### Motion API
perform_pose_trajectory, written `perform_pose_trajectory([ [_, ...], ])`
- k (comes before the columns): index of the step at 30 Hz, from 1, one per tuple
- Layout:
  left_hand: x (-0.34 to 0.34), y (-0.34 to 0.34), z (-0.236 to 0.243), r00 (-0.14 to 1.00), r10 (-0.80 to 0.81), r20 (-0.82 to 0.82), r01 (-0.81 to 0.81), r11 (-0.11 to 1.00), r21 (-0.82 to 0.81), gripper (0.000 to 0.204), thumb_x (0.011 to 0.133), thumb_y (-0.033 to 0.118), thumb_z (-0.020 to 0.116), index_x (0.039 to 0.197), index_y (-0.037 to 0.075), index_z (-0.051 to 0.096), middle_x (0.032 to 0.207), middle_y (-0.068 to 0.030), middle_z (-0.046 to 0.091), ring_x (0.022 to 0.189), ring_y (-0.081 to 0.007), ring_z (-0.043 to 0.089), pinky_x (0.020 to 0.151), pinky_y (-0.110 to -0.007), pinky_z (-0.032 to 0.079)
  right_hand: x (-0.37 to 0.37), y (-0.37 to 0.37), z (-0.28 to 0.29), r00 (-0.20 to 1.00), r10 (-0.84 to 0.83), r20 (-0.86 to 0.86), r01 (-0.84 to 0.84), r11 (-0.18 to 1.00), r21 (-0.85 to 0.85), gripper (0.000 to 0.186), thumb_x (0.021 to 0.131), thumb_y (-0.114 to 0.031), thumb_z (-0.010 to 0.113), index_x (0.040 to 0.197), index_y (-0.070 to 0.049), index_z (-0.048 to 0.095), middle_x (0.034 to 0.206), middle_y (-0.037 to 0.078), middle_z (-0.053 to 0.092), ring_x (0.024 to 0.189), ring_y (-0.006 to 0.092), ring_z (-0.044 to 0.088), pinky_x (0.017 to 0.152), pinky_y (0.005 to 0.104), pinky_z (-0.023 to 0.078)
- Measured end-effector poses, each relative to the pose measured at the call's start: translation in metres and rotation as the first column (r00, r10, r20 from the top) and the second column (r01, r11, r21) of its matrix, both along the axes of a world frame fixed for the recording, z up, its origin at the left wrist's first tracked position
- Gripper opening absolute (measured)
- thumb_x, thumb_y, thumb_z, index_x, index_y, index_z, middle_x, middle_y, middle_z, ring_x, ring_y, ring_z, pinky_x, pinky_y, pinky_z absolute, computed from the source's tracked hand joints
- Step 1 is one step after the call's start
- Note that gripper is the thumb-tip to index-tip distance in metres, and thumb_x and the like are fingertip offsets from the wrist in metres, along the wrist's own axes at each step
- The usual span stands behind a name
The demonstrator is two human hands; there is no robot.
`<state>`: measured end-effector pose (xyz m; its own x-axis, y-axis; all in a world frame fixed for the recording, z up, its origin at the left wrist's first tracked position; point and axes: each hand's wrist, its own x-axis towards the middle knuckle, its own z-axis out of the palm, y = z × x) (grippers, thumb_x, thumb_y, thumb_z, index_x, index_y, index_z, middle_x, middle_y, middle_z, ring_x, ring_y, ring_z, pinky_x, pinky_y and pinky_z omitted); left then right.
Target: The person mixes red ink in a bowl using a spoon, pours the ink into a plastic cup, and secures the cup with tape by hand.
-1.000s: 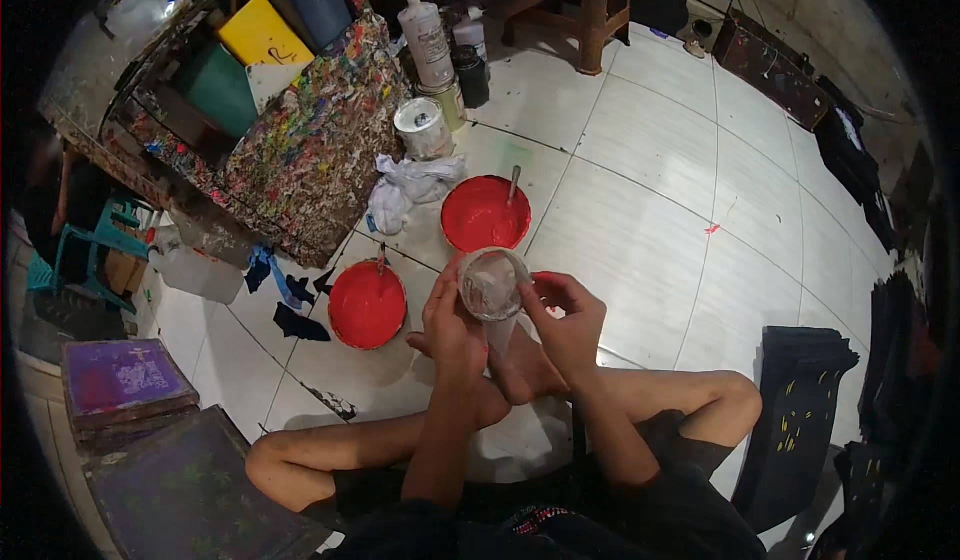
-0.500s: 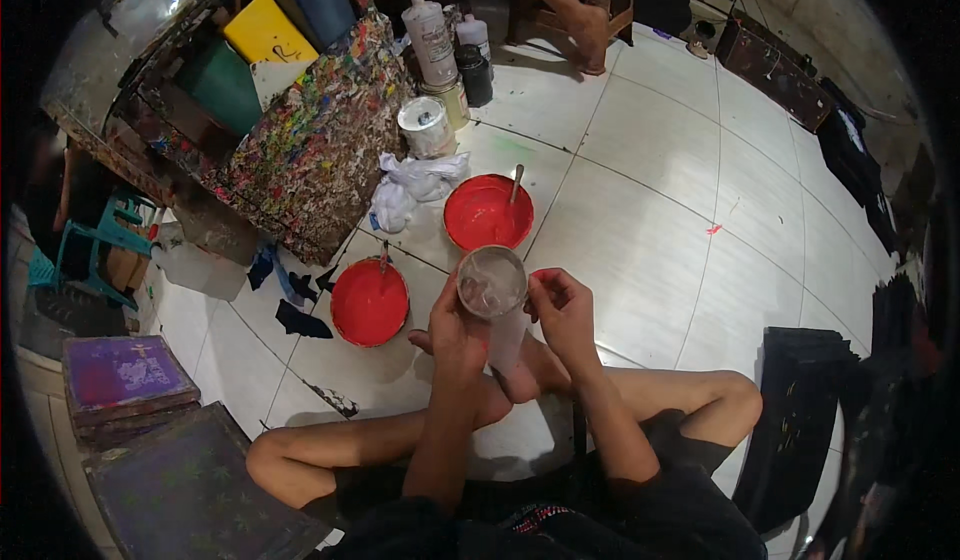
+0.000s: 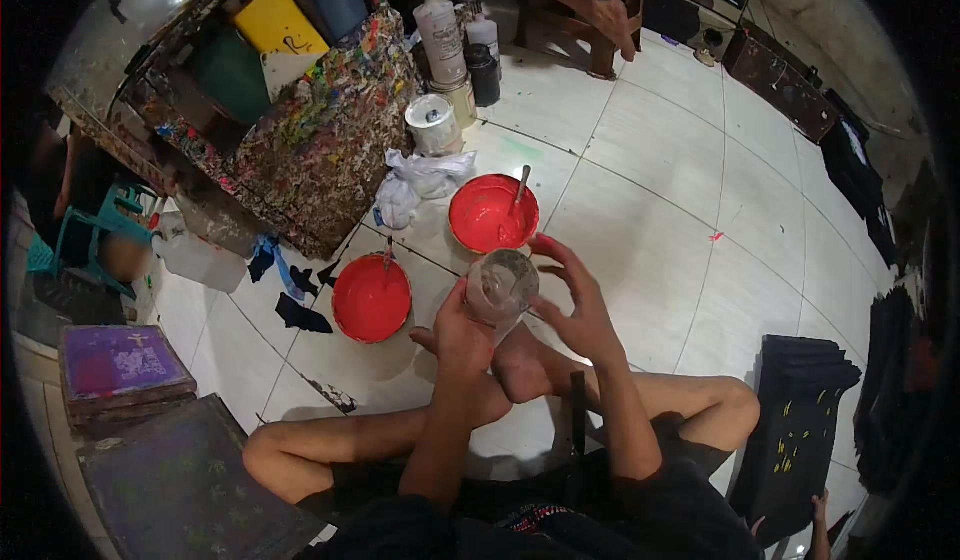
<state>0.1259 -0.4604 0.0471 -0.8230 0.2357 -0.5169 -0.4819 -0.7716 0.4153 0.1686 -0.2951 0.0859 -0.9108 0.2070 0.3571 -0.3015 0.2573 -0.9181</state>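
My left hand [image 3: 460, 335] is closed around a clear plastic tub [image 3: 500, 285] with pale, translucent material in or under it. My right hand [image 3: 575, 295] has its fingers spread beside the tub's right side, the thumb at or very near it. Just beyond the tub is a red-filled bowl [image 3: 485, 210] with an upright spoon. A second red bowl [image 3: 368, 300], also with a spoon, sits to the left. My crossed legs and bare feet are below my hands.
A paint-crusted rack [image 3: 300, 170], cans [image 3: 435, 130] and bottles, white bags [image 3: 410, 185], a jug [image 3: 200, 260] and printing screens [image 3: 125, 370] lie leftward. Black fabric stacks [image 3: 790, 430] are right, with another person's hand [image 3: 818, 505] beside them. Another person's foot [image 3: 610, 25] is by a stool.
My right hand has let the fingers spread from their pinch at the tub. The tub shifted slightly right. Another person's leg appeared at the top, and a hand at the lower right.
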Motion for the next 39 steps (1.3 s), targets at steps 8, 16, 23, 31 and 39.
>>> perform_pose_trajectory([
  [8,0.0,0.004,0.011,0.992,-0.109,-0.066,0.113,0.992,0.053,0.038,0.103,0.024,0.036,0.126,-0.001,0.054,0.12,-0.0151,0.062,0.11,-0.0287,0.061,0.098,-0.044,0.048,-0.005,-0.004,-0.014,0.971,0.206,0.125,-0.199,0.977,-0.072,0.094,0.063,-0.025,0.09,0.141,-0.003,0.043,0.136,0.015,0.054,0.126,0.0276,0.053,0.106,0.0382,0.042],
  [16,-0.014,-0.022,-0.013,0.955,-0.255,-0.15,0.176,0.898,-0.404,0.024,0.09,0.019,0.056,0.087,0.0,0.068,0.079,-0.0061,0.069,0.069,-0.0151,0.063,0.066,-0.027,0.047,0.002,-0.007,0.005,0.972,0.228,0.057,-0.224,0.972,-0.071,0.096,0.057,-0.019,0.092,0.14,-0.004,0.046,0.129,0.011,0.057,0.121,0.0208,0.055,0.104,0.0344,0.042],
  [23,-0.029,-0.055,-0.021,0.796,-0.477,-0.373,-0.019,0.596,-0.803,0.036,0.087,0.026,0.064,0.114,0.0,0.063,0.106,-0.0099,0.067,0.09,-0.018,0.064,0.074,-0.029,0.047,0.009,-0.006,0.036,0.968,0.246,0.041,-0.242,0.967,-0.082,0.108,0.058,-0.028,0.094,0.146,-0.007,0.035,0.131,0.016,0.057,0.123,0.0262,0.055,0.104,0.0368,0.043],
  [31,-0.006,-0.029,0.08,0.31,-0.712,-0.631,-0.089,0.639,-0.764,0.093,0.062,0.028,0.088,0.139,0.0,0.044,0.137,-0.0134,0.052,0.124,-0.0206,0.052,0.105,-0.037,0.04,0.007,-0.019,0.04,0.971,0.229,0.07,-0.236,0.965,0.111,0.106,0.061,-0.023,0.091,0.147,-0.007,0.032,0.132,0.02,0.052,0.127,0.0355,0.051,0.105,0.0411,0.042],
  [39,0.002,-0.041,0.07,0.517,-0.359,-0.777,0.062,0.921,-0.384,0.086,0.063,0.018,0.087,0.134,-0.005,0.044,0.137,-0.0157,0.053,0.121,-0.0199,0.054,0.104,-0.036,0.042,0.014,-0.034,0.029,0.919,0.312,0.242,-0.325,0.946,0.014,0.079,0.07,-0.021,0.083,0.137,-0.002,0.046,0.127,0.023,0.056,0.123,0.0367,0.053,0.103,0.0401,0.042],
])
